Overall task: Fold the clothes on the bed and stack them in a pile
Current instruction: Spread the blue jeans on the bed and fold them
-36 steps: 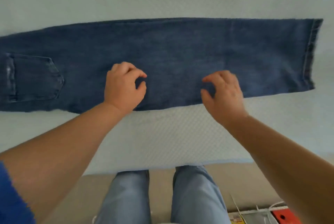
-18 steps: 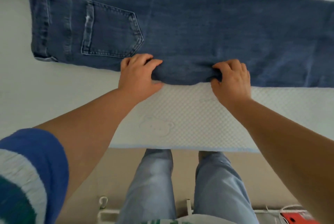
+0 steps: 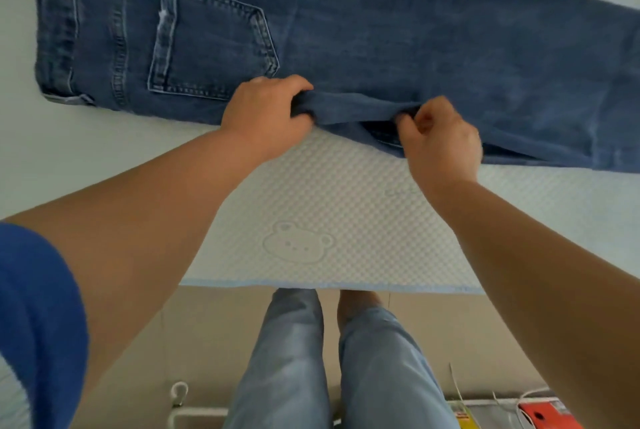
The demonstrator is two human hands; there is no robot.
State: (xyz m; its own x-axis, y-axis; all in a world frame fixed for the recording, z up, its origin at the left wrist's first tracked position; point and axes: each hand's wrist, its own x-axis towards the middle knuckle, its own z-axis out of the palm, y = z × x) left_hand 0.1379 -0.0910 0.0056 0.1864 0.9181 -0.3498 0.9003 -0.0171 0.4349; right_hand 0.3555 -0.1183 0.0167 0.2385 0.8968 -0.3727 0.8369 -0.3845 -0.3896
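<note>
A pair of dark blue jeans point(image 3: 381, 30) lies flat across the bed, folded in half lengthwise, waistband at the left and back pocket facing up. My left hand point(image 3: 266, 106) grips the near edge of the jeans just right of the pocket. My right hand point(image 3: 440, 137) pinches the same edge a little further right. The denim between my hands is lifted off the bed into a raised fold.
The bed point(image 3: 329, 220) has a pale quilted cover with a bear print and a blue-trimmed front edge. My legs in light jeans stand on a beige floor. A white hanger point(image 3: 180, 394) and a red item point(image 3: 547, 418) lie on the floor.
My view shifted left toward the waistband. Both hands went from resting with curled fingers on the denim to gripping its near edge and lifting it.
</note>
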